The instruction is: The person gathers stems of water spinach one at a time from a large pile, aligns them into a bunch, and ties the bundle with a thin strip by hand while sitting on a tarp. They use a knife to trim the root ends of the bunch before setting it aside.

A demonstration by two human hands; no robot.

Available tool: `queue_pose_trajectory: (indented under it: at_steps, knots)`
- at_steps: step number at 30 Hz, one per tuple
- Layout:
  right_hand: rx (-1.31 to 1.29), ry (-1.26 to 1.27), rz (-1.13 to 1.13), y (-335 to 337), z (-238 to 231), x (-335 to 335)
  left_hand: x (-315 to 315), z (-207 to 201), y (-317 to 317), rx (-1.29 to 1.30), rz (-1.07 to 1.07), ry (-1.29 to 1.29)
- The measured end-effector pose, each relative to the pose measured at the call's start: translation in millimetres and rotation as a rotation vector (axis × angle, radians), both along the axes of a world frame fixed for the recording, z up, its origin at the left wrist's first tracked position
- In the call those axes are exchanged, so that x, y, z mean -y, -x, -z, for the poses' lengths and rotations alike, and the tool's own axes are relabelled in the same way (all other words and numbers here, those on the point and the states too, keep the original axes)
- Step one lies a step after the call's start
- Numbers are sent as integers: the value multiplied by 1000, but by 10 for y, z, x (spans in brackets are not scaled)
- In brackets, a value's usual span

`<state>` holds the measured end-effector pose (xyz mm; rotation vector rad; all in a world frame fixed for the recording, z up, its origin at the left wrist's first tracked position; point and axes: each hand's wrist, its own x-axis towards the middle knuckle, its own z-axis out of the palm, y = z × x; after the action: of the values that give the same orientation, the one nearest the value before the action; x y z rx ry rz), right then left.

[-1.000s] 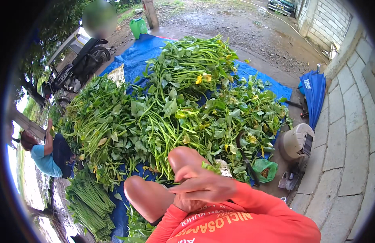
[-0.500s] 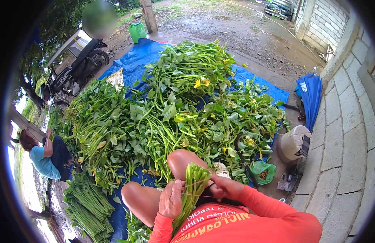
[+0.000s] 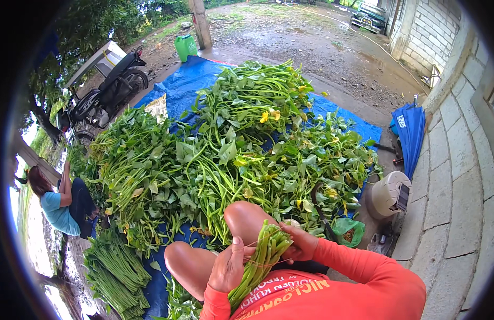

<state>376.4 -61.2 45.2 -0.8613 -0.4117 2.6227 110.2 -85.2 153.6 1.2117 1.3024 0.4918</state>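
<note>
A bundle of green leafy-vegetable stems (image 3: 264, 256) slants upward in front of my red shirt, its cut ends at the top. My left hand (image 3: 227, 268) is closed around its left side, thumb pointing up. On the right side, my right hand (image 3: 301, 243) is pinched close to the stem ends, drawing a thin reddish band (image 3: 268, 263). The band runs across the bundle; its far side is hidden, as are some fingertips. Beyond my bent bare knees (image 3: 246, 218) spreads a large heap of leafy stems (image 3: 204, 170).
A blue tarp (image 3: 189, 80) lies under the heap. Finished-looking stem bundles (image 3: 116, 272) are stacked at the lower left, near a seated person (image 3: 60, 205). To the right are a curved blade (image 3: 322, 210), green plastic bag (image 3: 349, 230), beige container (image 3: 384, 198), folded blue umbrella (image 3: 408, 130) and block wall (image 3: 444, 186).
My right hand has moved up and over to the stem ends. The band, earlier stretched between both hands, now lies closer across the bundle. The bundle has tilted further right.
</note>
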Motion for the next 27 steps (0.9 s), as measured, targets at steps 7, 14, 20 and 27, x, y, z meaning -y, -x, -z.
queue_pose_trajectory:
  at_steps: [7,14,20,27]
  knots:
    - [277,-305,-115,81,-190,-435,-101,393,-124,-156,-79,-354]
    - [-132,-43,-226,45,655,-886,-29,78,-262,-249,102,-228]
    - [-684,74,-78,326,916,-404,57,58,-256,-85,15,-238]
    - [-468,358,137,253,609,-109,-76,158,-23,54,137,-50]
